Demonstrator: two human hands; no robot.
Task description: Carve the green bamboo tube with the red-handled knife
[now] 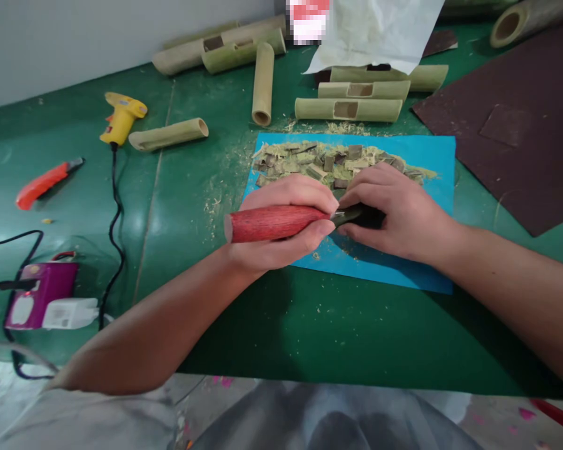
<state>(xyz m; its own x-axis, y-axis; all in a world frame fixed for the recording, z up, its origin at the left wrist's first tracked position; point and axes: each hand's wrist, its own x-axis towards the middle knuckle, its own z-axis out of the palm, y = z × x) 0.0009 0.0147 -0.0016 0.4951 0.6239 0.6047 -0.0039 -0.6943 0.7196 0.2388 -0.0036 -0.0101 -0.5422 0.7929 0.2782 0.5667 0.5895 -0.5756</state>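
Note:
My left hand [286, 244] is closed around the red wooden handle [274, 225] of a carving tool, with the handle's butt end toward the left. A short bit of metal shows where the handle ends, between my two hands. My right hand [394, 209] pinches a small dark piece [368, 216] right at the tool's tip; its kind is unclear, and my fingers cover part of it. Both hands are above a blue sheet [403, 275]. Behind them, on the sheet, lies a heap of bamboo chips and shavings [319, 161].
Cut bamboo tubes [304, 110], several with square openings, lie at the back. To the left are a yellow glue gun [122, 119], an orange utility knife [44, 184] and a purple power box [51, 290] with cables. A brown board [520, 125] lies at right.

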